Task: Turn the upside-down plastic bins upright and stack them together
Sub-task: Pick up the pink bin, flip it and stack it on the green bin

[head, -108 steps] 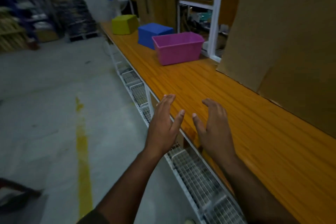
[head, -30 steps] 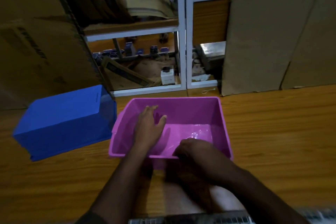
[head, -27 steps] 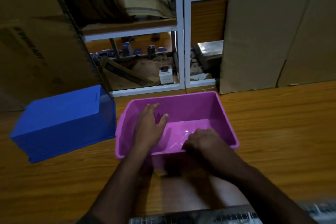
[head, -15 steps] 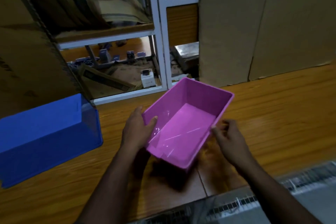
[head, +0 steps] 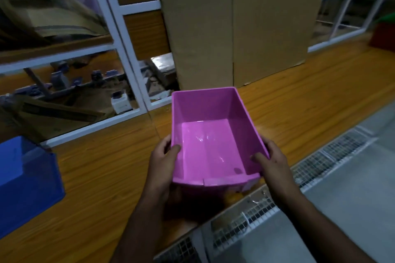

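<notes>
A pink plastic bin [head: 211,134] is upright with its opening facing up, lifted above the orange wooden bench [head: 102,168]. My left hand [head: 163,162] grips its left wall, thumb inside the rim. My right hand [head: 270,161] grips its right wall near the front corner. A blue plastic bin [head: 25,179] lies upside down on the bench at the far left, partly cut off by the frame edge.
Large cardboard sheets [head: 237,23] lean against the back of the bench. A white-framed shelf [head: 119,34] with clutter stands behind the bench at left. A wire mesh rack [head: 245,218] runs below the bench's front edge. A dark red object [head: 382,36] sits far right.
Both hands have lifted the pink bin off the bench and turned it so that its long side points away from me. The view has swung to the right, pushing the blue bin to the left edge.
</notes>
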Motion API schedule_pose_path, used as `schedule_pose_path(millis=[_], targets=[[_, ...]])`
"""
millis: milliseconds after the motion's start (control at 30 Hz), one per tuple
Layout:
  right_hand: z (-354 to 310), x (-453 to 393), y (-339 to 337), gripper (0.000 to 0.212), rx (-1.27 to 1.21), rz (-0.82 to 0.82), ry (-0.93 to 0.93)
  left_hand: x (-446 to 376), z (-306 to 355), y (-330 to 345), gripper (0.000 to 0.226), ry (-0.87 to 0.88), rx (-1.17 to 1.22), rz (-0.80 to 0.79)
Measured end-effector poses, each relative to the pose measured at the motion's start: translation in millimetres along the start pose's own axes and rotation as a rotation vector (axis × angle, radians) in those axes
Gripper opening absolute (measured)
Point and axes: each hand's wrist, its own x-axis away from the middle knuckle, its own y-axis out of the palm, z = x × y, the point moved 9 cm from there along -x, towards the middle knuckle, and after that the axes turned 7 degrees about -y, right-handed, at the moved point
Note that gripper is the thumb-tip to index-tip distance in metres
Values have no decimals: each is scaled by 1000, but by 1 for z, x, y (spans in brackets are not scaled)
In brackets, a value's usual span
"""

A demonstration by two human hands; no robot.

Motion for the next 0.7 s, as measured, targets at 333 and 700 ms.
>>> schedule_pose_path(millis=[333, 700], targets=[[-9, -26, -173, 48, -142, 218, -55, 31, 30, 176, 50, 28, 130, -196], [-18, -60, -411, 60, -113, 275, -25, 42, 34, 423, 45, 21, 55, -304]])
